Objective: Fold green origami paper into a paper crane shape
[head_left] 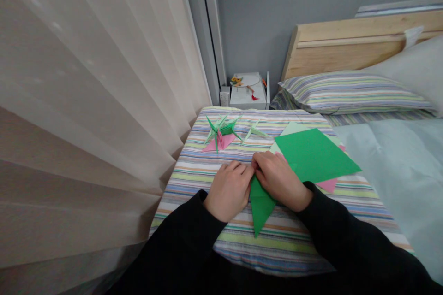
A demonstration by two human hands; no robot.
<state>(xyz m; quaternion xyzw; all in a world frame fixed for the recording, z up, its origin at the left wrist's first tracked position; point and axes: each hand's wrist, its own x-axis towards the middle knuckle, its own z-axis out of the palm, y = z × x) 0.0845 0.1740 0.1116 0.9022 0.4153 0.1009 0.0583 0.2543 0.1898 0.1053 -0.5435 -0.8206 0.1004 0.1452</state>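
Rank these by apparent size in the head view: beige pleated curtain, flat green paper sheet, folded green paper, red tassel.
Beige pleated curtain
Flat green paper sheet
Folded green paper, partly hidden
Red tassel

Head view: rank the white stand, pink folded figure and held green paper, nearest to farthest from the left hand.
1. Held green paper: left hand's right side.
2. Pink folded figure: ahead.
3. White stand: far ahead.

From my head, the camera is looking forward and steeply down along my black sleeves [180, 239], catching my left hand [231, 190] and right hand [281, 179] close up, below centre, and reaching past the striped cloth [195, 170] to the grey wall [256, 18] farther off.
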